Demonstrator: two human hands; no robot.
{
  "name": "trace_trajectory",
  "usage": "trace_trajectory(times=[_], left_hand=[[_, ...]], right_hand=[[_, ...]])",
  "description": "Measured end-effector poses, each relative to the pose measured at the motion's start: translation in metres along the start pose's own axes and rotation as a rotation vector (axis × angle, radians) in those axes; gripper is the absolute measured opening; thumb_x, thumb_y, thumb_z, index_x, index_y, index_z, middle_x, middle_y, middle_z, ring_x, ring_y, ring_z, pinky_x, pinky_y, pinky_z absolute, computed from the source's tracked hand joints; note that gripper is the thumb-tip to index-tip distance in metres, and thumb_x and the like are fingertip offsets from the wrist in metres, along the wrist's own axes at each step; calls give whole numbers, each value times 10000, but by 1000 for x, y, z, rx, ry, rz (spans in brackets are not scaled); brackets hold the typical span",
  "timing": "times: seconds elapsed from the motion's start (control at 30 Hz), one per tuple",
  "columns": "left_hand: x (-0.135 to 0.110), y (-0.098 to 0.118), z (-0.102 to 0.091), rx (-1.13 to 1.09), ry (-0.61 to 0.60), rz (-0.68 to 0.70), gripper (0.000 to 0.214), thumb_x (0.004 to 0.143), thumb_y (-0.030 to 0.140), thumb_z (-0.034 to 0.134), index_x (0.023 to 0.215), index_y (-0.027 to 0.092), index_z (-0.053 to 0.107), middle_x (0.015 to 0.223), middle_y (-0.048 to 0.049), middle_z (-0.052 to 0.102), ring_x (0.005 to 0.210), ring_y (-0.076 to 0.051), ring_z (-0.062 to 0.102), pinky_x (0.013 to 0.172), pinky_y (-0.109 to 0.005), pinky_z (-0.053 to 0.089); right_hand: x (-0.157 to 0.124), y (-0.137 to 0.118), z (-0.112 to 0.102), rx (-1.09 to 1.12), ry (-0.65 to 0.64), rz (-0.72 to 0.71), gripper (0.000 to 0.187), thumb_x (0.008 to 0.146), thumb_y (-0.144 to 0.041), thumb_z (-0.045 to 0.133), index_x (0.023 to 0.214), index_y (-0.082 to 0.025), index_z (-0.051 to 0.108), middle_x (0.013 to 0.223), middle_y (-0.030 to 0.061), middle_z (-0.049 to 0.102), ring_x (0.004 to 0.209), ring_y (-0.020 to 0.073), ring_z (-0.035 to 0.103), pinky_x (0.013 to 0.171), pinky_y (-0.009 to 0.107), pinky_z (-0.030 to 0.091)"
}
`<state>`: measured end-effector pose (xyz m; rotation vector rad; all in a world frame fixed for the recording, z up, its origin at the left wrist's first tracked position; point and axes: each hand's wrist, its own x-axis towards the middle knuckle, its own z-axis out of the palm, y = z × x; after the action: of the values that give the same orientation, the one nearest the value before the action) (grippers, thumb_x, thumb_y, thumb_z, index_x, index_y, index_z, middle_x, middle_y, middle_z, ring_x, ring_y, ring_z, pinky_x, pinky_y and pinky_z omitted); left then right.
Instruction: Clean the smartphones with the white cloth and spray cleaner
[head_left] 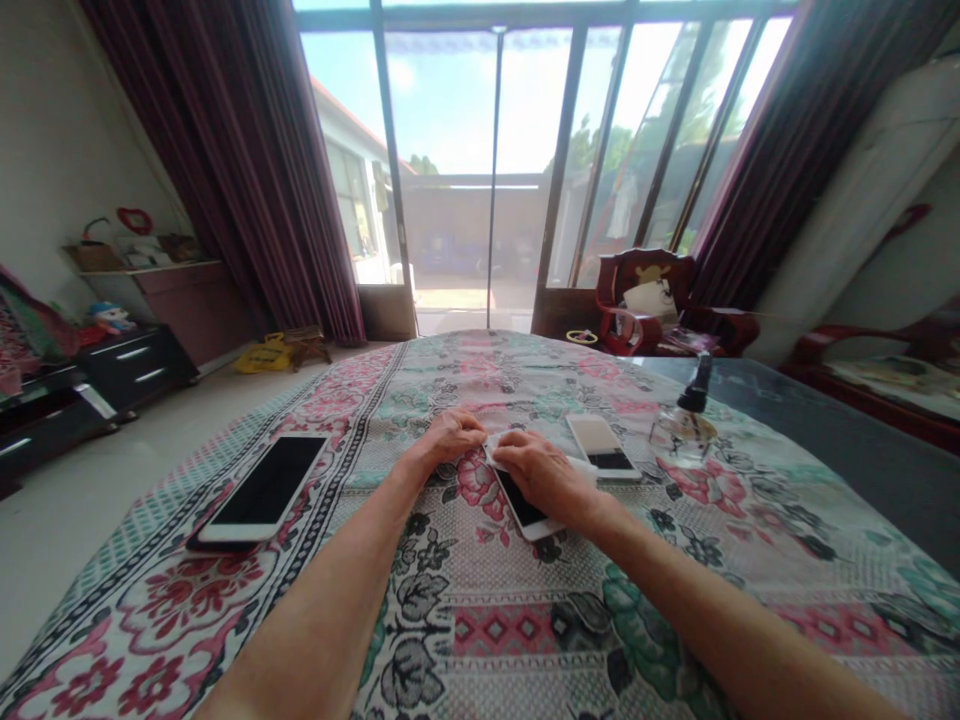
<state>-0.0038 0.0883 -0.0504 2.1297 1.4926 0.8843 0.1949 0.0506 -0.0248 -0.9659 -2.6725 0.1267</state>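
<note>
A white phone with a dark screen (523,508) lies on the flowered cloth (480,620) in the middle. My right hand (544,475) rests on top of it, fingers curled and pressed down over its upper part. At the phone's far left corner my left hand (450,437) is closed, its fingertips pinched against the edge. What the fingertips pinch is hidden. A second white phone (602,446) lies just right of my right hand, apart from it. A larger white phone (265,488) lies face up at the left edge of the cloth.
A clear round dish with a black handled tool (686,428) stands at the right on the cloth. Beyond it is dark bare tabletop (862,450). A red armchair (660,305), dark cabinets (112,370) and tall windows with maroon curtains lie behind.
</note>
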Motion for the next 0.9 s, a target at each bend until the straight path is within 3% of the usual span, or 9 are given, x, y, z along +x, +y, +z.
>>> trace_trajectory(times=[0.27, 0.53, 0.67, 0.9], left_hand=[[0, -4, 2, -12, 0, 6, 167, 714, 208, 574, 657, 137, 715, 667, -7, 621, 718, -133, 557, 699, -211, 435], [1, -4, 2, -31, -11, 12, 163, 715, 209, 583, 657, 144, 720, 693, -16, 646, 754, -140, 569, 736, -212, 442], [0, -2, 0, -33, -31, 14, 166, 729, 226, 589, 655, 157, 720, 703, -17, 657, 772, -148, 573, 770, -223, 447], [0, 0, -1, -21, -15, -1, 157, 722, 197, 583, 657, 160, 722, 689, -12, 657, 804, -157, 577, 799, -225, 447]], right_hand=[[5, 19, 1, -120, 40, 243, 282, 917, -149, 403, 896, -181, 683, 988, 92, 628, 901, 186, 522, 772, 273, 359], [10, 4, 14, -34, 42, 32, 284, 883, -90, 431, 1000, -191, 669, 1084, 66, 633, 953, 177, 514, 834, 271, 367], [10, 6, 10, -27, 32, -5, 273, 900, -125, 426, 955, -207, 681, 1070, 59, 645, 927, 173, 525, 838, 281, 365], [3, 20, -4, -136, 14, 240, 291, 893, -109, 398, 940, -183, 675, 1032, 91, 642, 890, 188, 536, 764, 279, 360]])
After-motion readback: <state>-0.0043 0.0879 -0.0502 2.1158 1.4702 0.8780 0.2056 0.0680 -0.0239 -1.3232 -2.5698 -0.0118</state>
